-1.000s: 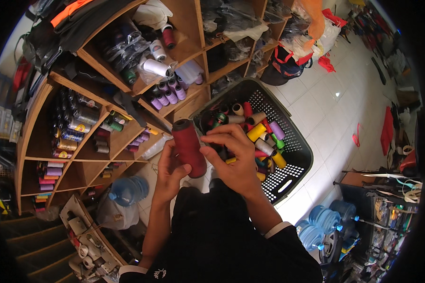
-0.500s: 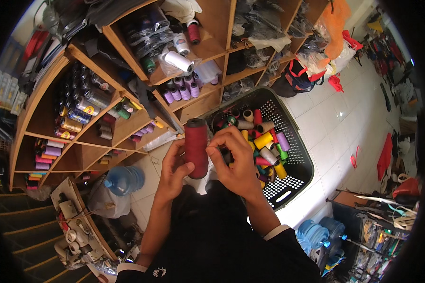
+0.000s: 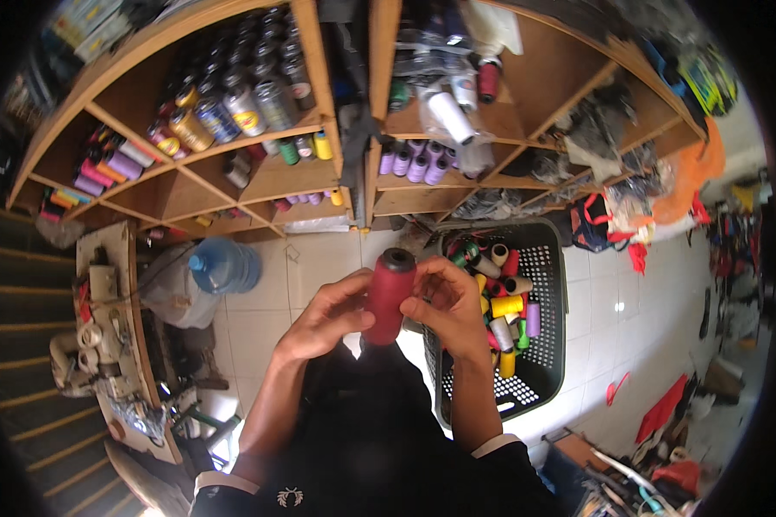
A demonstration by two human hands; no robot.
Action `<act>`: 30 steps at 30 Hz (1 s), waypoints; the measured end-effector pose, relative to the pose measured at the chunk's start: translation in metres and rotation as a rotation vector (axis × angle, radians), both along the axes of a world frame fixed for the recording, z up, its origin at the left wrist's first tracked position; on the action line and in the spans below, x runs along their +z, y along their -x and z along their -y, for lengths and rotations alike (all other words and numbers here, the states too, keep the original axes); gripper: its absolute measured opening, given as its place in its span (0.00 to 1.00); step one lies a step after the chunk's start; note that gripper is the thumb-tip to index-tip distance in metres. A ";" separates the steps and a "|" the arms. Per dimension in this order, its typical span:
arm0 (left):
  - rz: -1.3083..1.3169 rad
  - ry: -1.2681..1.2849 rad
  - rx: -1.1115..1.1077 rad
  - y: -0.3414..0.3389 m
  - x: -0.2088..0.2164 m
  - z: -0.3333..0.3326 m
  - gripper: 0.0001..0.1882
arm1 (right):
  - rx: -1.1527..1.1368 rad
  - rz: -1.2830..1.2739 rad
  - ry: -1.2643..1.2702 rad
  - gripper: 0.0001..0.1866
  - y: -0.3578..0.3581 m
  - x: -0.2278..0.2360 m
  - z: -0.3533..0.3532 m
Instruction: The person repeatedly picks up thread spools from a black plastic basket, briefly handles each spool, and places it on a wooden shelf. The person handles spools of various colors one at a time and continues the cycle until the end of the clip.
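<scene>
I hold a dark red thread cone [image 3: 389, 295] upright in front of me with both hands. My left hand [image 3: 323, 317] wraps its left side. My right hand [image 3: 449, 310] grips its right side, fingers curled over the upper part. Just right of my hands, a dark plastic basket [image 3: 550, 263] stands on the white tiled floor, holding several thread cones in yellow, red, cream, purple and green.
Wooden shelves [image 3: 353, 185] with many thread spools fill the wall ahead. A blue water bottle [image 3: 223, 265] stands on the floor at left, beside a sewing machine table [image 3: 112, 336]. Bags and cloth [image 3: 638, 207] pile up at right.
My view has swung so the shelves now sit straight ahead and the basket lies to the right. Both hands stay on the red cone, which has turned more upright.
</scene>
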State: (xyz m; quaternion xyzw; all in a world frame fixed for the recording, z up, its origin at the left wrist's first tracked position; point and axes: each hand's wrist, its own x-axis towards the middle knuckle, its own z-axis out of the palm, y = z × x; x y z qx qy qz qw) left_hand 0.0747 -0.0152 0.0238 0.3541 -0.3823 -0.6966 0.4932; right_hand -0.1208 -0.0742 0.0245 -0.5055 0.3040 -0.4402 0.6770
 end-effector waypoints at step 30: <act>0.549 -0.019 0.674 -0.229 -0.276 0.098 0.17 | 0.143 -0.377 0.076 0.31 -0.278 -0.281 0.073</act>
